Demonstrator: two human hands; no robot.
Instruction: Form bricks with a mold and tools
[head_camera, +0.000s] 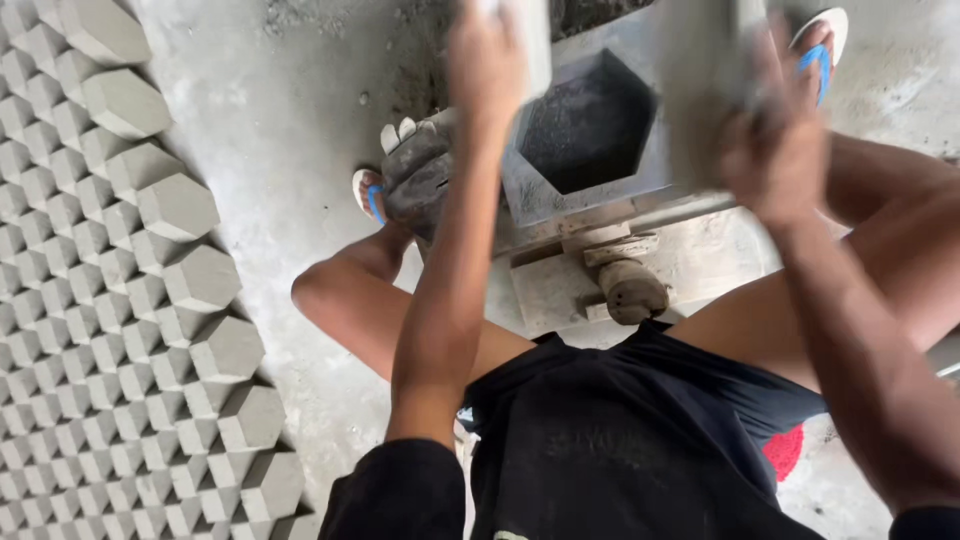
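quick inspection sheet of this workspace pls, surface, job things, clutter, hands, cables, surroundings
surface: rough grey concrete floor, dusty, with small pebbles.
job's things: metal mould with a hexagonal cavity, dark inside; a grey block-shaped part is raised over it, blurred.
clutter: a grey cylindrical piece lies below the mould.
hands: left hand and right hand both raised at the mould; grips blurred.
cables: nothing seen.
surroundings: rows of grey hexagonal blocks set tightly on the left; feet in blue-strapped sandals either side of the mould.

Left hand (487, 62): blurred, fingertips cut off at twelve o'clock.
Right hand (775, 150): motion-smeared, grip unreadable.
Grey slab (700, 80): blurred, top cropped.
Paver rows (110, 300): run off at nine o'clock.
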